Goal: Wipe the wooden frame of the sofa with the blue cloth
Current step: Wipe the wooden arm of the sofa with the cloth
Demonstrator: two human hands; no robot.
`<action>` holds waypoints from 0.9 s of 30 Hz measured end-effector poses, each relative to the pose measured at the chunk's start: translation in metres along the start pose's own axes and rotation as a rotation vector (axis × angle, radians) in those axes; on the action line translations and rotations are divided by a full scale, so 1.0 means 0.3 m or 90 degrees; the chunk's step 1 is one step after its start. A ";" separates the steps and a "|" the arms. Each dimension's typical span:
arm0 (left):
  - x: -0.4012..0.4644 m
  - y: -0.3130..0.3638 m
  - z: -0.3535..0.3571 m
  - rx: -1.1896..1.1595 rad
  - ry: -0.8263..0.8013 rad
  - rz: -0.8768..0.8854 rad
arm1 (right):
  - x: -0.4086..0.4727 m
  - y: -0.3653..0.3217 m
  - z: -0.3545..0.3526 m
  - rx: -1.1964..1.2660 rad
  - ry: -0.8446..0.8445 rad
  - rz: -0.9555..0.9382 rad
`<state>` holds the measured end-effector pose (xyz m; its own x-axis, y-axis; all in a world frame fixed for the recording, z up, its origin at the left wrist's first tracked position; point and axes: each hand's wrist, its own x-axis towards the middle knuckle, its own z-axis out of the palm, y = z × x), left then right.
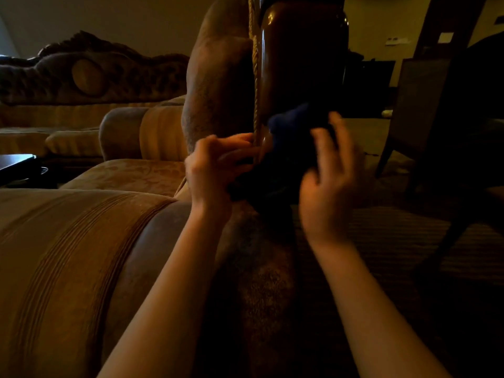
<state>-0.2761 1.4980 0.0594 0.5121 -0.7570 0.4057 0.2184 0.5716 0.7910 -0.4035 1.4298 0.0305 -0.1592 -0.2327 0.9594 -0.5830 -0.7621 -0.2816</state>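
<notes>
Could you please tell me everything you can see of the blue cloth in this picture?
The blue cloth is dark, soft and bunched, its lower part lost in shadow. It lies against the glossy dark wooden frame of the sofa arm, beside the gold cord trim. The left hand pinches its near edge; the right hand, blurred, has its fingers spread over the cloth's right side.

Both bare forearms fwd; left hand [215, 162] fingers curled, right hand [327, 184] fingers loosely spread.

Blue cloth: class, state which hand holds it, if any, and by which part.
The left hand grips the blue cloth at its lower left edge; the right hand is blurred, fingers spread, holding nothing.
</notes>
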 end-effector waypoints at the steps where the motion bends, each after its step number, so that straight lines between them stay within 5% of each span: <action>1: 0.013 -0.023 -0.011 0.048 0.086 0.054 | 0.011 0.037 -0.009 0.003 0.023 0.067; 4: 0.027 -0.109 -0.034 0.091 0.203 0.077 | 0.000 0.057 -0.013 0.053 0.019 0.106; 8: 0.042 -0.141 -0.030 0.233 0.145 0.151 | -0.091 -0.100 0.068 0.025 -0.147 -0.153; 12: 0.045 -0.139 -0.057 0.201 0.207 0.113 | -0.060 -0.090 0.109 -0.067 -0.188 -0.251; 16: 0.043 -0.146 -0.054 0.246 0.164 0.123 | -0.063 -0.011 0.067 -0.049 -0.117 -0.189; 21: 0.034 -0.152 -0.033 0.251 0.116 0.127 | -0.075 0.067 0.039 0.072 0.022 0.112; 27: 0.047 -0.170 -0.024 0.273 0.104 0.174 | -0.069 -0.109 0.119 -0.003 -0.072 -0.125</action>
<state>-0.2740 1.4605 0.0216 0.6324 -0.5198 0.5743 -0.2831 0.5350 0.7960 -0.3526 1.4381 0.0193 0.0486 -0.1462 0.9881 -0.5979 -0.7966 -0.0885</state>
